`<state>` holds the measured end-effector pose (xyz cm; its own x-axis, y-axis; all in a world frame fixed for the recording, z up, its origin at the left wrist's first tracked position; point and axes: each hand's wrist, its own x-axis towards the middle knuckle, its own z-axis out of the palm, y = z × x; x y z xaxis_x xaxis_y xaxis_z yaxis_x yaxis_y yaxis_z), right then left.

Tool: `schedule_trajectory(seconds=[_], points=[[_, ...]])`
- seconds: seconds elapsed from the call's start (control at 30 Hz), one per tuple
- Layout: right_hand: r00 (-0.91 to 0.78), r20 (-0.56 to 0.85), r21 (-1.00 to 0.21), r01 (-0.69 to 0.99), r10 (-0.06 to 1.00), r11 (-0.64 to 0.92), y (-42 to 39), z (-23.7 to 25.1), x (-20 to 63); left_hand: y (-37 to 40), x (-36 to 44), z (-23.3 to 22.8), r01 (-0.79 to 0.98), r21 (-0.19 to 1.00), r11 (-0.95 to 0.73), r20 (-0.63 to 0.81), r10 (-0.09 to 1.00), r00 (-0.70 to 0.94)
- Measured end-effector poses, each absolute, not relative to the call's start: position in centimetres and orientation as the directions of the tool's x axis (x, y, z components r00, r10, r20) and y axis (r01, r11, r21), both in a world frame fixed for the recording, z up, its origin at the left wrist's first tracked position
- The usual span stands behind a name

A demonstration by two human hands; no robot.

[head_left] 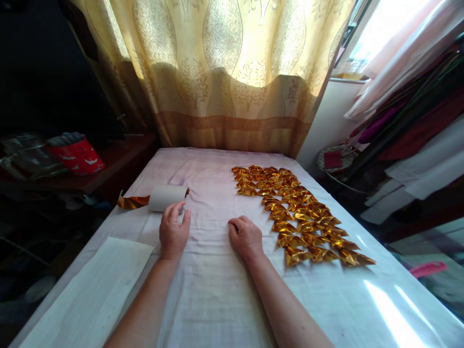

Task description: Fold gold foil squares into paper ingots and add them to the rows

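Note:
My left hand (174, 230) lies on the white cloth (213, 285), fingers slightly apart, its fingertips touching a rolled sheet of paper (167, 197) with a gold foil side showing at its left end (133, 201). My right hand (246, 236) rests on the cloth with the fingers curled under, holding nothing. Just right of it lie several folded gold foil pieces (297, 215) in rows running away from me.
A flat pale sheet (94, 295) lies at the near left of the table. A yellow patterned curtain (224, 72) hangs behind. A red tin (77, 154) sits on a dark shelf at left. Hanging clothes (409, 116) crowd the right side.

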<state>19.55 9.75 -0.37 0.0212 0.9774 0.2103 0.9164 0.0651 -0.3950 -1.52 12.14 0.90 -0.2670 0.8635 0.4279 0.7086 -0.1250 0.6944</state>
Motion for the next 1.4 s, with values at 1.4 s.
schedule_trajectory(seconds=[1.4], points=[[0.063,0.324,-0.804,0.543,0.944,0.240,8.6,-2.6,20.9,5.5,-0.3,0.7,0.918,-0.045,-0.394,0.416,0.828,0.376]])
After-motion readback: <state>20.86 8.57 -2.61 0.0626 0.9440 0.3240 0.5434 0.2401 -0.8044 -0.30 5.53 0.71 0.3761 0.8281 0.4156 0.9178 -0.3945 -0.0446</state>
